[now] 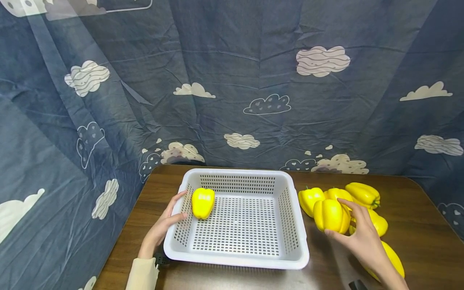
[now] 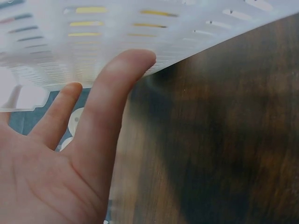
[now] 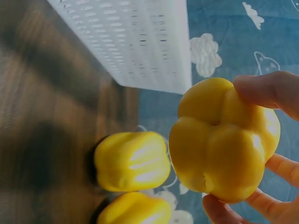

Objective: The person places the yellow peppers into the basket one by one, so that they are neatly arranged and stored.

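A white perforated plastic basket (image 1: 235, 264) stands on the table with one yellow bell pepper (image 1: 203, 203) inside, near its left wall. My left hand (image 1: 164, 225) rests at the basket's left side, thumb and forefinger spread and fairly straight; in the left wrist view the thumb (image 2: 105, 107) overlaps the slotted wall. To the right of the basket, my right hand (image 1: 362, 237) grips another yellow bell pepper (image 1: 330, 216) between thumb and fingers. The right wrist view shows this held pepper (image 3: 219, 144) with its lobed end towards the camera.
Several more yellow bell peppers lie on the brown wooden table (image 1: 417, 217) at the right, including one at the back (image 1: 362, 194) and one beneath my right forearm (image 1: 393, 259). A dark blue cloud-patterned cloth (image 1: 232, 112) hangs behind the table.
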{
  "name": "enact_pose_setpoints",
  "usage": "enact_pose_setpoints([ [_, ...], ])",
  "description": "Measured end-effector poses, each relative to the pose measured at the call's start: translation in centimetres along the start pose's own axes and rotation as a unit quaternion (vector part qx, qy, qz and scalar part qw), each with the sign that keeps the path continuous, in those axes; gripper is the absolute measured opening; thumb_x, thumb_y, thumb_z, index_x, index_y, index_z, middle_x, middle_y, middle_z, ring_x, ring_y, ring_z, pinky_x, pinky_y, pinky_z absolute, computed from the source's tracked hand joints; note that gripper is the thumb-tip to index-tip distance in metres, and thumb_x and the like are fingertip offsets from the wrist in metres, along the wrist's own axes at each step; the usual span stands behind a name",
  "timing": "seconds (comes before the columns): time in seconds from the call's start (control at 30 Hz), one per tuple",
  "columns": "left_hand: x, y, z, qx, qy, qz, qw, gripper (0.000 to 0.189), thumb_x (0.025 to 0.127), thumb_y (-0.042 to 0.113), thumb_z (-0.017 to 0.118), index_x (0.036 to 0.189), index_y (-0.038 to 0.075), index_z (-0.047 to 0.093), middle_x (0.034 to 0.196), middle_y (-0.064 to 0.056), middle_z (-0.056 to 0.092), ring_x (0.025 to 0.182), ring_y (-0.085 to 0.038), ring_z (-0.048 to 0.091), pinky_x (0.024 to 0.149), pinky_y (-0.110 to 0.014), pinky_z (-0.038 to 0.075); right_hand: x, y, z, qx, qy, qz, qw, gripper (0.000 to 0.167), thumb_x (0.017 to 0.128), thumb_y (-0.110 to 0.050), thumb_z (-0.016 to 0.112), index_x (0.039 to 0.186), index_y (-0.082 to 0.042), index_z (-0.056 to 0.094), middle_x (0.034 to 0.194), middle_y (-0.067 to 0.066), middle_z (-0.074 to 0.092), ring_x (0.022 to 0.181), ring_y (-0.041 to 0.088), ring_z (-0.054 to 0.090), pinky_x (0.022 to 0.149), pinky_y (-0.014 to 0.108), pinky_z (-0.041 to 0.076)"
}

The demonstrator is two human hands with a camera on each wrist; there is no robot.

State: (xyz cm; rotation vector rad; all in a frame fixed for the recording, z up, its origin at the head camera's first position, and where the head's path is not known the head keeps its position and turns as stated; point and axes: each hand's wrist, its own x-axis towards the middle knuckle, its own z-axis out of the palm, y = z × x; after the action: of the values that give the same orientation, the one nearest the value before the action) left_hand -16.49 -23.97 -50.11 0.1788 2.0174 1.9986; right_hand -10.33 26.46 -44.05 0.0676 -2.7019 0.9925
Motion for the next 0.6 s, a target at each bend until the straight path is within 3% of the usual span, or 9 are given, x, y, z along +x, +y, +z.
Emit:
enact_pose_setpoints([
  [0.17, 0.1, 0.0, 0.0, 0.001, -0.007, -0.002, 1.0, 0.069, 0.092, 0.012, 0.054, 0.15, 0.027, 0.02, 0.153, -0.017, 0.012, 0.116, -0.045, 0.044, 0.08, -0.054, 0.05, 0.6, -1.0, -0.2, 0.005, 0.002, -0.007, 1.0, 0.088, 0.064, -0.018, 0.088, 0.137, -0.003, 0.041, 0.133, 0.027, 0.036, 0.11, 0.043, 0.039, 0.079, 0.046, 0.04],
  [0.33, 0.1, 0.0, -0.1, 0.001, -0.005, -0.004, 1.0, 0.069, 0.092, 0.012, 0.054, 0.15, 0.028, 0.02, 0.154, -0.017, 0.011, 0.116, -0.046, 0.044, 0.079, -0.054, 0.05, 1.2, -2.3, -0.1, 0.012, -0.007, -0.017, 0.9998, 0.088, 0.065, -0.021, 0.087, 0.138, -0.004, 0.041, 0.133, 0.026, 0.036, 0.111, 0.044, 0.038, 0.081, 0.061, 0.039],
  [0.6, 0.1, 0.0, -0.1, -0.001, -0.006, -0.002, 1.0, 0.07, 0.092, 0.011, 0.054, 0.15, 0.028, 0.019, 0.153, -0.017, 0.012, 0.116, -0.046, 0.044, 0.08, -0.054, 0.049, 1.7, -4.6, 0.5, 0.024, -0.032, -0.036, 0.9986, 0.086, 0.066, -0.024, 0.087, 0.139, -0.011, 0.043, 0.128, 0.019, 0.039, 0.111, 0.039, 0.04, 0.081, 0.06, 0.039],
])
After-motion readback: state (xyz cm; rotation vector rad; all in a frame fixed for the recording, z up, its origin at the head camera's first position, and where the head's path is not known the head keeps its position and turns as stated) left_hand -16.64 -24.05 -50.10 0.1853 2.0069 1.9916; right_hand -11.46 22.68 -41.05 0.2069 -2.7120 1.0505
